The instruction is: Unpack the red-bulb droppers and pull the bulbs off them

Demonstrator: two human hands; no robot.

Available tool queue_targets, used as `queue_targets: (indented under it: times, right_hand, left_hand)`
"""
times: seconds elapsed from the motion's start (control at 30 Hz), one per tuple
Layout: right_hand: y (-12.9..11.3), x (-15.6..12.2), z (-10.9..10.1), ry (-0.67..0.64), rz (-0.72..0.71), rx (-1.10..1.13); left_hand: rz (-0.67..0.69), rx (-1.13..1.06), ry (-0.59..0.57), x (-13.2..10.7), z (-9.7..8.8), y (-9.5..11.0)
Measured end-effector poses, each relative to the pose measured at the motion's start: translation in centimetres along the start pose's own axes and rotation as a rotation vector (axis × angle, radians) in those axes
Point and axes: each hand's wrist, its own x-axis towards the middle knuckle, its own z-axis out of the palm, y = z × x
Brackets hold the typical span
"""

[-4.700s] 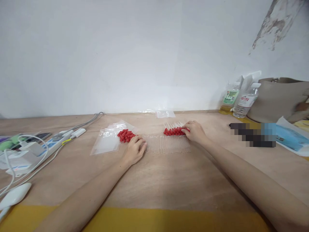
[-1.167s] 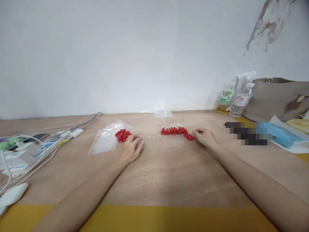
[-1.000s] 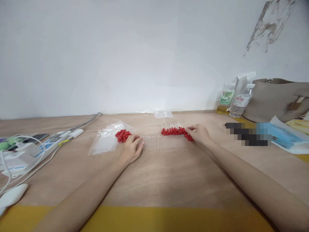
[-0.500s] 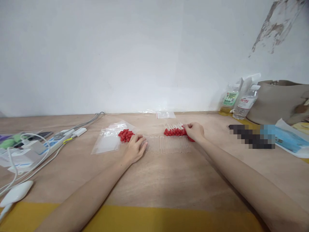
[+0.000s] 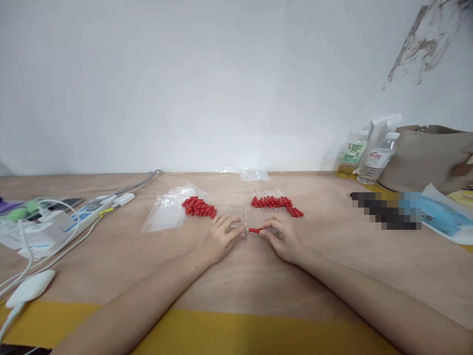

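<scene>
My left hand (image 5: 224, 237) pinches a thin clear glass dropper tube, its end showing beside a red rubber bulb (image 5: 254, 230). The bulb is between the fingertips of my right hand (image 5: 284, 239), in line with the tube. Whether the tube's end sits inside the bulb I cannot tell. Behind both hands lies a row of clear glass tubes (image 5: 248, 215), side by side. A pile of red bulbs (image 5: 199, 206) is past my left hand. Beyond the row, finished droppers (image 5: 271, 201) lie with their red bulbs towards me. More red bulbs (image 5: 296, 212) lie beside them.
Clear plastic bags (image 5: 164, 214) lie left of the pile, another bag (image 5: 254, 176) by the wall. At left are a power strip (image 5: 86, 217), chargers and cables. Bottles (image 5: 379, 158), a grey bag (image 5: 424, 153) and a blue packet (image 5: 439, 217) stand or lie at right.
My right hand has come left and nearer from the finished droppers, now holding a red bulb. My left hand has shifted right and nearer, onto a glass tube. The hands have come together.
</scene>
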Motion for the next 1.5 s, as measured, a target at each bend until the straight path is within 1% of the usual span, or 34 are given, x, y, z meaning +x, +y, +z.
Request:
queue_targets:
  times: [0.07, 0.13, 0.23, 0.4, 0.47, 0.57, 0.77, 0.87, 1.03, 1.3, 1.37, 1.4, 1.43, 1.5]
  right_hand:
    - [-0.1, -0.1, 0.0, -0.027, -0.001, 0.024]
    - [-0.1, -0.1, 0.0, -0.033, -0.002, 0.027]
    - [-0.3, 0.0, 0.1, -0.045, -0.032, -0.029]
    - [-0.9, 0.3, 0.9, -0.114, -0.178, -0.333]
    - [-0.9, 0.4, 1.3, -0.106, -0.24, -0.442]
    - [-0.9, 0.4, 1.5, -0.085, -0.293, -0.531]
    - [-1.3, 0.1, 1.1, -0.102, -0.362, -0.529]
    - [-1.4, 0.0, 1.1, -0.079, -0.404, -0.527]
    - [-1.2, -0.1, 0.9, -0.041, -0.512, -0.542]
    - [-1.8, -0.1, -0.1, 0.016, -0.645, -0.564]
    - [-1.4, -0.2, -0.5, 0.009, -0.644, -0.571]
    - [-1.0, -0.3, -0.8, 0.012, -0.619, -0.576]
    - [-0.6, -0.3, -1.2, 0.03, -0.572, -0.583]
    - [0.3, -0.3, -2.1, 0.115, -0.416, -0.587]
  left_hand:
    - [0.01, -0.033, -0.041, 0.0, 0.2, 0.3]
    - [-0.01, -0.047, -0.063, 0.0, 0.4, 0.6]
    - [-0.04, -0.048, -0.078, 0.2, 0.4, 0.8]
    - [0.025, 0.01, -0.125, 0.7, 0.3, 1.2]
    - [0.06, 0.048, -0.136, 0.8, 0.3, 1.3]
    - [0.081, 0.074, -0.135, 0.8, 0.3, 1.2]
    - [0.127, 0.024, -0.164, 0.6, 0.1, 1.1]
    - [0.12, -0.001, -0.159, 0.4, 0.0, 1.1]
    - [0.102, -0.025, -0.16, 0.2, -0.2, 1.2]
    - [0.093, -0.035, -0.143, 0.4, -0.5, 1.4]
    - [0.082, -0.024, -0.132, 0.2, -0.6, 0.9]
    - [0.053, -0.012, -0.119, 0.0, -0.6, 0.4]
    - [0.002, 0.004, -0.105, -0.2, -0.7, -0.2]
    - [-0.152, 0.052, -0.075, -0.7, -1.0, -1.8]
